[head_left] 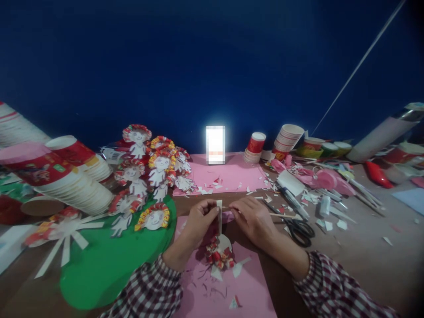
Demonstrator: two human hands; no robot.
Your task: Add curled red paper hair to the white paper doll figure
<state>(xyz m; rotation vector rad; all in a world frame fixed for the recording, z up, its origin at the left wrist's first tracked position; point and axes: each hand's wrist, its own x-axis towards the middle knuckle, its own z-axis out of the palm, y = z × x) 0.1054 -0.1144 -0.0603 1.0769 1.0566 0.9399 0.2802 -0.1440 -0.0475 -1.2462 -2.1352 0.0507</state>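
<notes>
My left hand pinches a narrow pale paper strip between thumb and fingers. The strip runs down to a round white paper piece fringed with red and yellow paper curls. My right hand is closed around a thin wooden stick, which passes through the fingers. Its near tip reaches the strip beside my left thumb; whether they touch I cannot tell. Below both hands lies a pink sheet with paper scraps and dark shreds on it.
Several curly-haired paper figures and a green sheet are at left, near stacked paper cups. Black-handled scissors, a red stapler-like object and scraps lie at right. A bright, pixelated screen stands behind.
</notes>
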